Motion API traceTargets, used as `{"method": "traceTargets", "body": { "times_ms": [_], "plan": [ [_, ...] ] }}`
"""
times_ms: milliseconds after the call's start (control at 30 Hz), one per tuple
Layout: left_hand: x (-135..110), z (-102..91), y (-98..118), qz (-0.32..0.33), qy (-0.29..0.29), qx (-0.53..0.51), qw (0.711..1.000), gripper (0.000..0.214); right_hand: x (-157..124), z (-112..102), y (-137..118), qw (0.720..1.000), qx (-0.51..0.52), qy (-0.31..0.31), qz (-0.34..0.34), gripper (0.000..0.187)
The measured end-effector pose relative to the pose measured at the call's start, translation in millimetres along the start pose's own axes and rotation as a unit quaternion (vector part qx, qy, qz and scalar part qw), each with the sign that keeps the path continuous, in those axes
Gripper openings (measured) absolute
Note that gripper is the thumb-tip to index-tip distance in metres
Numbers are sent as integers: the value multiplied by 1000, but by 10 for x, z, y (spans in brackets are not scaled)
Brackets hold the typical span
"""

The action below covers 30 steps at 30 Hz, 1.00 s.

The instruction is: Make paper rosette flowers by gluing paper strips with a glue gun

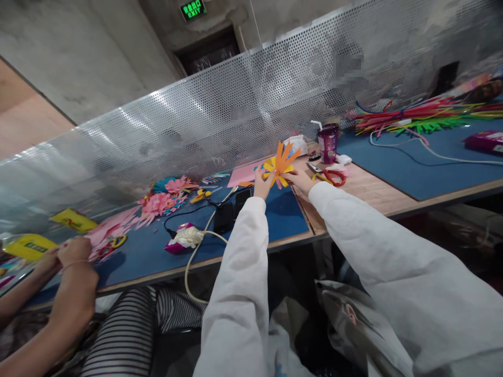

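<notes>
An orange and yellow paper flower (281,161) with long cut petals is held up over the blue mat (157,246). My left hand (262,184) pinches its lower left edge, fingers closed on the paper. My right hand (301,180) grips the flower's lower right side. Both arms are stretched out in white sleeves. A pink paper sheet (243,173) lies on the mat just behind the flower.
Red-handled scissors (332,177) and a purple cup with a straw (328,142) sit right of my hands. Pink paper flowers (161,201), a glue gun (184,238) with cord and a black phone (241,199) lie left. Another person's hands (70,254) work at far left. Coloured strips (428,115) pile at the back right.
</notes>
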State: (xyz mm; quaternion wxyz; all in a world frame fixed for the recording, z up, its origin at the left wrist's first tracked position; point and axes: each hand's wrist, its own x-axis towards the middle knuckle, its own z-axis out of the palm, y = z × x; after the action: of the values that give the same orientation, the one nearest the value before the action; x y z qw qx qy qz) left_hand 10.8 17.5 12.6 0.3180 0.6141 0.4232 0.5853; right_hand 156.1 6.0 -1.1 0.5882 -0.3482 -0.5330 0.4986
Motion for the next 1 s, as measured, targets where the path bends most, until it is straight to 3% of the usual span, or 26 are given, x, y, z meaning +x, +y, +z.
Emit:
{"method": "traceTargets", "body": {
  "times_ms": [167, 467, 1000],
  "plan": [
    [-3, -13, 10, -35, -35, -39, 998, 38, -27, 17, -1, 1000, 5, -24, -5, 27],
    [-7, -9, 12, -50, -34, -104, 993, 30, -47, 24, 6, 999, 5, -34, 0, 29],
    [22, 8, -26, -57, -48, -129, 989, 29, -64, 29, -43, 999, 1, -10, 32, 26]
  ]
}}
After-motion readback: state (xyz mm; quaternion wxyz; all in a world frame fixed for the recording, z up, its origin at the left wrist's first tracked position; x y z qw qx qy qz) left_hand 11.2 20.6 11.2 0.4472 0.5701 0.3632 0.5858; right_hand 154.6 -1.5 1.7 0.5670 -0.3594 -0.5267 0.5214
